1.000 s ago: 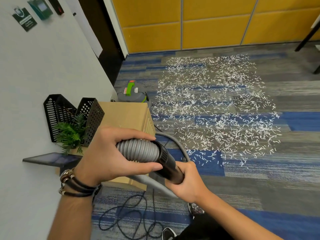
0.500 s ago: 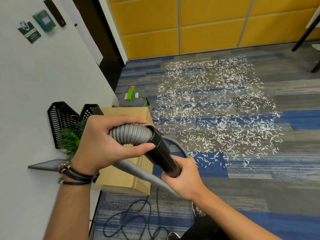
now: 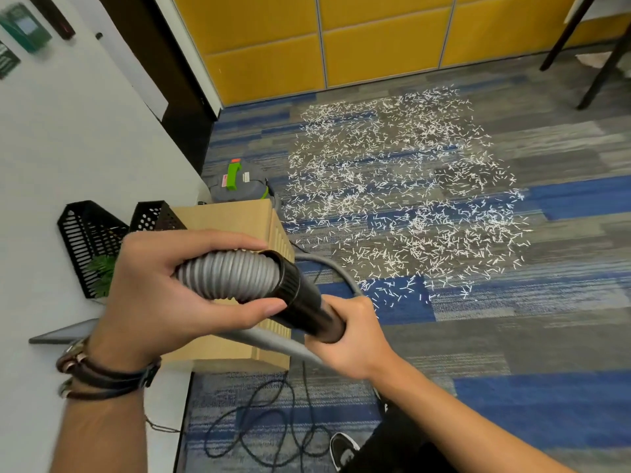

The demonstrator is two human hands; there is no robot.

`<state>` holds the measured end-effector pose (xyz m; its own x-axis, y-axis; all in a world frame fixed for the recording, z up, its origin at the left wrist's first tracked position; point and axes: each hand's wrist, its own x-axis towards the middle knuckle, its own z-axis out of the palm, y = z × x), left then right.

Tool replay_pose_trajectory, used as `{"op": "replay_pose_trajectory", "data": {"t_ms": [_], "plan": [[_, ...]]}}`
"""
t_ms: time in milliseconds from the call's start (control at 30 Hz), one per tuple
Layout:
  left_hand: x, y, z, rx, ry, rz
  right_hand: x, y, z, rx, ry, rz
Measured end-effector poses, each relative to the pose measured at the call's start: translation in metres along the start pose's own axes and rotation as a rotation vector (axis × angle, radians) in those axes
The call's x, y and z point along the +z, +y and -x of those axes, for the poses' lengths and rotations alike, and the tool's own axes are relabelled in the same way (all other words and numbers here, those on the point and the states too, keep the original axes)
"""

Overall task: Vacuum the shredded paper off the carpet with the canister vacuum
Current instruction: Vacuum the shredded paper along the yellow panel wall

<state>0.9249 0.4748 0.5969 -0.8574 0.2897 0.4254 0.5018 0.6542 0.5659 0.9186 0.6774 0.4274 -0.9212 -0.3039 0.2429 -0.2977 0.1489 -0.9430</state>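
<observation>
White shredded paper (image 3: 399,196) lies scattered in a wide patch over the blue and grey carpet (image 3: 512,336) ahead of me. The grey canister vacuum (image 3: 239,186) with a green handle stands by the wall, behind a cardboard box. My left hand (image 3: 164,298) grips the grey ribbed hose (image 3: 228,279) where it enters a black cuff (image 3: 300,298). My right hand (image 3: 351,332) is closed around the lower end of that black cuff. A grey tube (image 3: 273,343) passes under my hands; the nozzle end is out of sight.
A cardboard box (image 3: 239,220) sits against the white wall (image 3: 68,148), with two black mesh holders (image 3: 92,233) and a small plant beside it. A black power cord (image 3: 266,425) loops on the floor by my shoe. Dark table legs (image 3: 594,66) stand at the far right, yellow panels behind.
Both hands have kept their grip on the hose and cuff, shifting slightly up and left in view. My view has tilted a little. The paper has not moved.
</observation>
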Motion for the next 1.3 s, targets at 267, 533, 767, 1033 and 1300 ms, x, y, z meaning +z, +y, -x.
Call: {"op": "replay_pose_trajectory", "data": {"t_ms": [267, 533, 767, 1033, 1300], "plan": [[0.000, 0.002, 0.034, -0.043, 0.057, 0.054, 0.019, 0.003, 0.019, -0.005, 0.001, 0.006], [0.024, -0.004, 0.075, -0.091, -0.052, 0.103, 0.036, 0.029, 0.054, 0.109, -0.045, 0.034], [0.020, 0.009, 0.103, -0.055, -0.082, 0.140, 0.039, 0.017, 0.096, 0.038, -0.003, 0.056], [0.020, 0.025, 0.110, -0.029, -0.002, 0.074, 0.031, 0.011, 0.096, -0.061, -0.010, 0.066], [0.060, 0.028, 0.121, -0.173, -0.100, 0.070, 0.013, 0.058, 0.095, 0.044, -0.158, 0.112]]}}
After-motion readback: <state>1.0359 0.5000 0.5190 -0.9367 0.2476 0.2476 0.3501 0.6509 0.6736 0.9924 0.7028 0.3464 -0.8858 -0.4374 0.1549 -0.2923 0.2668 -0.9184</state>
